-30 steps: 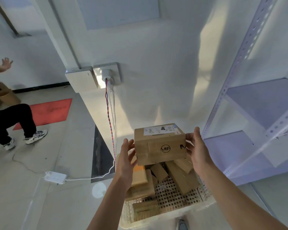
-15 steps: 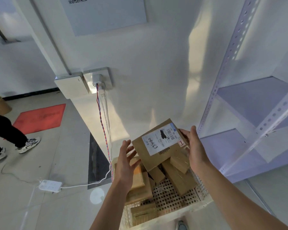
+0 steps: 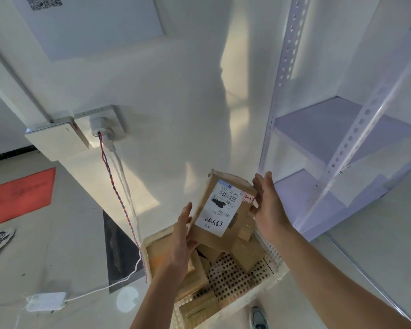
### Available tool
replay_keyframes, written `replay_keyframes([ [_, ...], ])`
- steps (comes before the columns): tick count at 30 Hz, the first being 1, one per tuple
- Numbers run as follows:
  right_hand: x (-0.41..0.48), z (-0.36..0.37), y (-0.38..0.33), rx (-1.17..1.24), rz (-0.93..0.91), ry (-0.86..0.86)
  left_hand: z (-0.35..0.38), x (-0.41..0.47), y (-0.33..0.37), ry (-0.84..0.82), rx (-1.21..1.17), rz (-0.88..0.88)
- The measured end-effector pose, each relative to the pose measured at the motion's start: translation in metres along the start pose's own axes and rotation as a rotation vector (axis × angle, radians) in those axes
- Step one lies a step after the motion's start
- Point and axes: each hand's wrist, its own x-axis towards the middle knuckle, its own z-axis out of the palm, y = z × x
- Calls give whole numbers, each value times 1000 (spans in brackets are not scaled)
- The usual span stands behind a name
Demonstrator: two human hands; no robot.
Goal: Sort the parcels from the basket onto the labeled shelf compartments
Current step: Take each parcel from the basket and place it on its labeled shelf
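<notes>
**A:** Where do we have the parcel (image 3: 223,210) at this point?

**B:** Up in the air over the far edge of the basket (image 3: 259,290), clear of the other boxes (image 3: 244,255) lying on its perforated floor. We have tipped it so the white label (image 3: 220,207) faces us, probably to read the handwritten code before we pick a compartment.

**A:** And how are we holding it?

**B:** From both sides. Our right grip (image 3: 268,205) pinches the upper right edge, with the fingers behind the box and the thumb on the near side. Our left grip (image 3: 183,241) is spread, its fingers laid fairly straight against the lower left edge to prop the weight. That leaves the label uncovered.

**A:** So the shelf (image 3: 318,129) comes next?

**B:** We think so. It stands just to the right of the basket, and both boards we can see are bare. We cannot make out any compartment labels from here, so we would need to find the matching mark first.
</notes>
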Motion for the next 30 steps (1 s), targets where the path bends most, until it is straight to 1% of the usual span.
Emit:
replay_keyframes([
  [3, -9, -7, -7, 47, -10, 52, 20, 0, 1, -85, 82, -17],
  [6, -20, -20, -19, 12, -47, 18, 42, -1, 2, -123, 135, 6],
  [9, -29, -42, -31, 19, -77, 28, 69, -9, 5, -201, 198, 58],
  [14, -42, -93, -54, 9, -94, 50, 127, -23, 10, -380, 198, 61],
  [15, -44, -106, -59, 14, -96, 56, 142, -26, 10, -412, 208, 81],
  [18, -56, -147, -78, 8, -104, 70, 191, -35, 6, -415, 189, 138],
  [21, -70, -197, -100, -61, -148, 86, 251, -45, -1, -434, 197, 186],
  [26, -86, -296, -134, -43, -185, 148, 344, -53, -22, -508, 233, 206],
  [30, -99, -367, -159, -16, -202, 199, 420, -61, -37, -547, 200, 199],
])
